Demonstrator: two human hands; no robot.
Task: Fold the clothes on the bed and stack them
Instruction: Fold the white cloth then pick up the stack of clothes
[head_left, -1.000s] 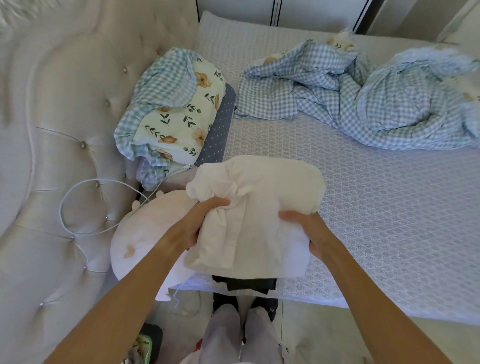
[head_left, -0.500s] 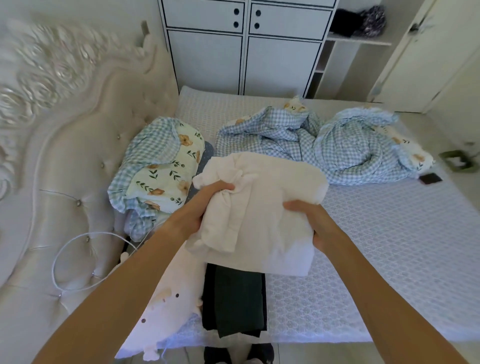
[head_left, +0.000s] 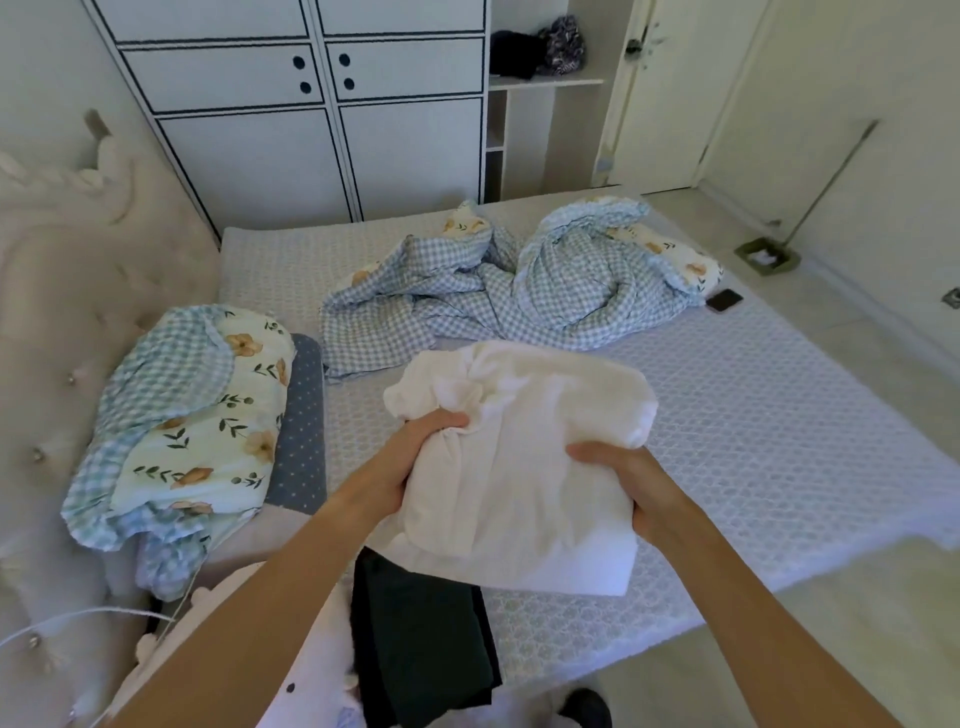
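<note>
With a dark garment (head_left: 423, 639) already folded at the bed (head_left: 779, 441) edge at 6 o'clock, both hands' fingers (head_left: 589, 451) clutch a folded white garment (head_left: 519, 467) above it, while checked bedding (head_left: 519, 291) at 12 o'clock remains rumpled.

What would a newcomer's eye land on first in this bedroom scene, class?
First, the bundled white garment at centre, gripped by the left hand and right hand above a folded dark green garment at the bed's near edge. Next, the rumpled blue checked quilt across the far side of the bed.
</note>
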